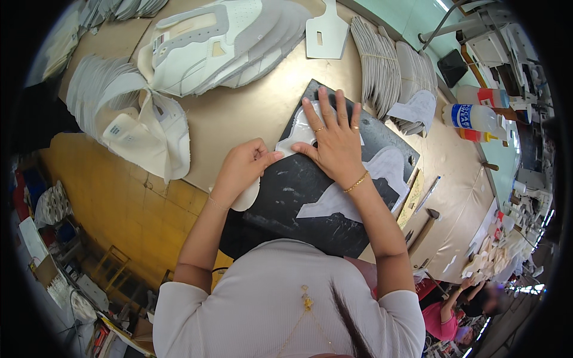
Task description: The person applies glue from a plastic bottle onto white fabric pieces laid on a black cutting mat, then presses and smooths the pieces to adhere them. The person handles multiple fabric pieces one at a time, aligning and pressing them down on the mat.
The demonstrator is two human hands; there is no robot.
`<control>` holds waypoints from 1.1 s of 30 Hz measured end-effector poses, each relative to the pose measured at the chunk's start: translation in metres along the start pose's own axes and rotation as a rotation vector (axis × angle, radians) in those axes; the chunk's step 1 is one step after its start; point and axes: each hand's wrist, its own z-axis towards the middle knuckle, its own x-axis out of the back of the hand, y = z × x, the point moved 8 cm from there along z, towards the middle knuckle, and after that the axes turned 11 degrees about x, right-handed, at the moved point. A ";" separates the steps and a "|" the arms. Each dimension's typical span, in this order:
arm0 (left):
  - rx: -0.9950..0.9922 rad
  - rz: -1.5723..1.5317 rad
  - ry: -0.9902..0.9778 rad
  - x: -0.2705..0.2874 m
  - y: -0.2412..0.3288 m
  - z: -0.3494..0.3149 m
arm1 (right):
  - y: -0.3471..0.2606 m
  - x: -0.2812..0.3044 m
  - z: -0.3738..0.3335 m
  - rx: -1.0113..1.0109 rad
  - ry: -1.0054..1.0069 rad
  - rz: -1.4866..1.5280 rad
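And there it is, the glossy white piece [301,131], curvy-edged, lying on the black board [274,197], right fingers [327,108] spread across it, left fingers [270,159] at its lower-left end; a rounded cream piece [247,198] pokes out below!

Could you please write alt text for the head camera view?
A bare right hand lies spread over a glossy white piece on a black board, while the left hand pinches the piece's edge. Stacked shoe parts lie beyond on the table, with a hammer to the right.

Left grip [242,167] curled, right grip [334,140] flat
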 end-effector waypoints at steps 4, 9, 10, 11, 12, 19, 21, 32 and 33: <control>0.005 -0.047 -0.044 -0.004 0.002 0.002 | -0.035 0.003 -0.009 0.072 -0.067 0.092; -0.041 -0.142 -0.073 -0.006 -0.003 0.010 | -0.038 -0.006 -0.014 0.112 -0.020 0.186; -0.060 -0.153 -0.094 -0.007 -0.002 0.010 | -0.029 -0.008 -0.016 0.081 0.000 0.197; -0.064 -0.151 -0.101 -0.009 -0.002 0.011 | -0.021 -0.006 -0.019 0.051 0.021 0.208; -0.064 -0.150 -0.098 -0.008 -0.002 0.010 | -0.018 -0.003 -0.022 0.031 0.023 0.198; -0.099 -0.037 -0.049 -0.006 0.007 0.005 | 0.037 0.008 -0.062 -0.149 0.013 -0.179; -0.094 -0.030 -0.038 -0.005 0.004 0.006 | 0.046 0.013 -0.067 -0.214 -0.033 -0.177; -0.073 0.039 0.037 -0.003 0.007 -0.004 | 0.015 0.025 -0.071 -0.197 -0.036 -0.154; -0.079 0.050 0.043 -0.002 0.004 -0.001 | 0.004 0.023 -0.062 -0.133 0.004 -0.091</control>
